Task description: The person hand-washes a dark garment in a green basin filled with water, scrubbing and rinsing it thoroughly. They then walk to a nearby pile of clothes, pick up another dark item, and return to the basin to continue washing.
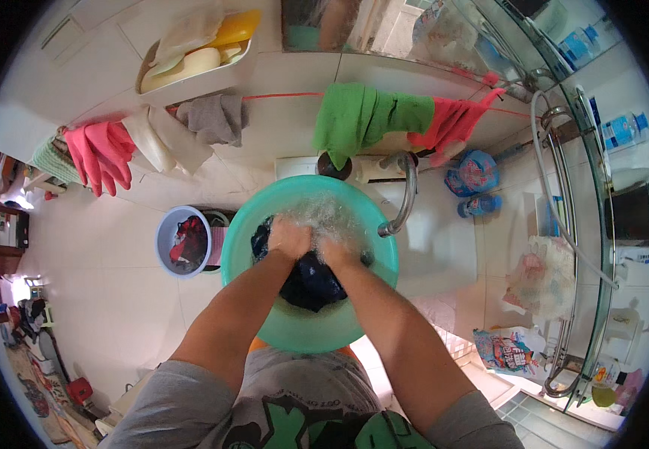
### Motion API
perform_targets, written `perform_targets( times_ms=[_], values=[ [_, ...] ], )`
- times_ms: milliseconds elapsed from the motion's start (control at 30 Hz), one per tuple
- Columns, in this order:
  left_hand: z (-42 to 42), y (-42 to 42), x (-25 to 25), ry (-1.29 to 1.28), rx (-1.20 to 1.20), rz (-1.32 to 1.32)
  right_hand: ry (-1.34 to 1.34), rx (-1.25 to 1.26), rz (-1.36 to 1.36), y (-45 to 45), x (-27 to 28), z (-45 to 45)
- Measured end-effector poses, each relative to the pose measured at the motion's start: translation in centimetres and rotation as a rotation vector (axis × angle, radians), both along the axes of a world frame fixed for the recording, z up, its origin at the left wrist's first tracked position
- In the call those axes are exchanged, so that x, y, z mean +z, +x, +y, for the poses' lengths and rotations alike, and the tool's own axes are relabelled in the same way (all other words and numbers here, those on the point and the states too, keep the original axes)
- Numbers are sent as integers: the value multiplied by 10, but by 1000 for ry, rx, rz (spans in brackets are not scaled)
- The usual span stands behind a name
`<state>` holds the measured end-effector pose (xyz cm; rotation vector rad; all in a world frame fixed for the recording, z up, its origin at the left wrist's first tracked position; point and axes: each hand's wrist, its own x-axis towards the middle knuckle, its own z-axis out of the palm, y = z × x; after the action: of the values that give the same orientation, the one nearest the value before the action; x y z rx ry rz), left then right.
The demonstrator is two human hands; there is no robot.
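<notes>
A round turquoise plastic basin [234, 224] stands before me, with water in it. Soaked dark navy cloth [313, 286] lies in the water, bunched below and between my hands. My left hand [289, 238] is closed on the cloth, which also shows to its left. Close beside it, my right hand [336, 250] grips the same cloth; splashing water blurs its fingers. The fingertips of both hands are hidden. Bubbling water [324, 216] churns just beyond my hands. A curved metal faucet [405, 196] reaches over the basin's right rim.
Left of the basin stands a pale-blue bucket [159, 241] with dark and red cloth inside. A red line behind holds pink gloves [100, 149], a grey cloth [217, 118] and a green towel [369, 118]. Blue bottles [478, 206] stand at right, near a glass shelf [605, 224] with metal rails.
</notes>
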<state>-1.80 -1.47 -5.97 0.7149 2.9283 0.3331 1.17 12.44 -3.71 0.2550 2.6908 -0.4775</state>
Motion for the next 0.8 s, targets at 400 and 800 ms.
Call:
perform_targets(
  times_ms=[400, 800],
  values=[
    [-36, 17, 145, 90, -47, -263, -402, -111, 544, 67, 86, 30],
    [-22, 42, 66, -255, -83, -289, 191, 172, 85, 42, 16, -17]
  ],
)
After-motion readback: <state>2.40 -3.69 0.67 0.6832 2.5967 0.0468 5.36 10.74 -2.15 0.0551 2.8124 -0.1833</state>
